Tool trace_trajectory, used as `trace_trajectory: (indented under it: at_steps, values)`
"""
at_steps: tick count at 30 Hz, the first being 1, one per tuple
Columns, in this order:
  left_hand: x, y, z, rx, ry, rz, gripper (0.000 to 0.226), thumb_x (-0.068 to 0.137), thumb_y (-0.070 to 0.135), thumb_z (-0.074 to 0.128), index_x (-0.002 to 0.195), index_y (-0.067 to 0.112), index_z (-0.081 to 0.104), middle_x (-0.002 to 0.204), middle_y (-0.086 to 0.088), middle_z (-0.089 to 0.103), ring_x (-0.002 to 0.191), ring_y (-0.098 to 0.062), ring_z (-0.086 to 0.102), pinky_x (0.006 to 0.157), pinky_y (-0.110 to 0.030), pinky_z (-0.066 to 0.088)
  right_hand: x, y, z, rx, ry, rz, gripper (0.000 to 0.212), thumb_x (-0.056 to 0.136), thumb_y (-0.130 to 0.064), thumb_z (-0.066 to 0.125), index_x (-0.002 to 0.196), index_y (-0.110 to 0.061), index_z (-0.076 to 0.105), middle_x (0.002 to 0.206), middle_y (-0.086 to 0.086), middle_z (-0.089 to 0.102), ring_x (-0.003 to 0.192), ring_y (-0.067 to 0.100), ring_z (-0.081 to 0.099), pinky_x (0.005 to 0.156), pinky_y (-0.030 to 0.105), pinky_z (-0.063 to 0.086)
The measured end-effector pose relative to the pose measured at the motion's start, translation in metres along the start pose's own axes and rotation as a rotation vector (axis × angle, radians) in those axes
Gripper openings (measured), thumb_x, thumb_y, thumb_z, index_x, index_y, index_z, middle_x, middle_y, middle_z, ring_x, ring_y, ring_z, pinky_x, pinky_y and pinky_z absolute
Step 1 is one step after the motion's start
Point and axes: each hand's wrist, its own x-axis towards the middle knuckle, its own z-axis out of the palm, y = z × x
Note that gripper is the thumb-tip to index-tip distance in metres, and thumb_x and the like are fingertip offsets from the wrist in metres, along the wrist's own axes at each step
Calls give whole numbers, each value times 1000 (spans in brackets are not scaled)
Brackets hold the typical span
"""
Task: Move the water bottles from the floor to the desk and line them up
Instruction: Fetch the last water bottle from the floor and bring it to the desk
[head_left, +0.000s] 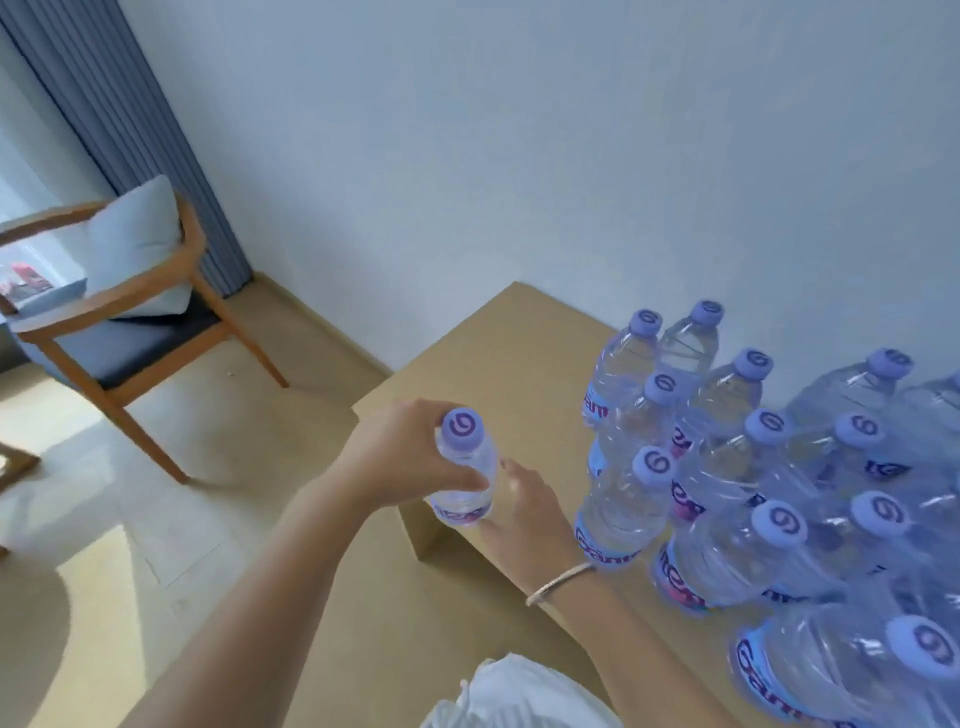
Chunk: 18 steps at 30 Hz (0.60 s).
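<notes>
My left hand (400, 457) grips a clear water bottle (464, 475) with a lilac cap around its upper body, holding it over the desk's left front edge. My right hand (524, 506) touches the far lower side of the same bottle; its fingers are mostly hidden behind it. Several matching bottles (727, 467) stand in rows on the right part of the light wooden desk (493, 353), close to the wall.
A wooden armchair (130, 306) with a pale cushion stands on the floor at the left, by a blue curtain (130, 130). The white wall runs behind the desk. White clothing (514, 696) shows at the bottom edge.
</notes>
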Motion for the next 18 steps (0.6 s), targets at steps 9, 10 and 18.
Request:
trace_trajectory:
  at_steps: [9,10,18]
  values:
    - [102,-3,-4,-21,-250,156,53,42,53,65,93,41,61,86,10,69,84,-15,65,76,-42,56,58,10,3,147,126,112,35,64,-32,51,99,-31,49,88,-11,61,83,11,58,75,35,51]
    - [112,-3,-5,-1,-282,188,54,42,53,64,94,42,60,86,9,69,84,-16,65,75,-42,56,62,9,3,181,153,139,33,64,-30,51,97,-31,50,86,-11,62,81,10,59,74,34,52]
    - [195,-10,-15,-17,-536,351,46,53,36,81,97,34,68,89,10,69,85,-13,63,78,-36,55,109,8,18,334,323,371,38,57,-27,68,91,-22,53,82,-9,63,75,2,61,67,29,53]
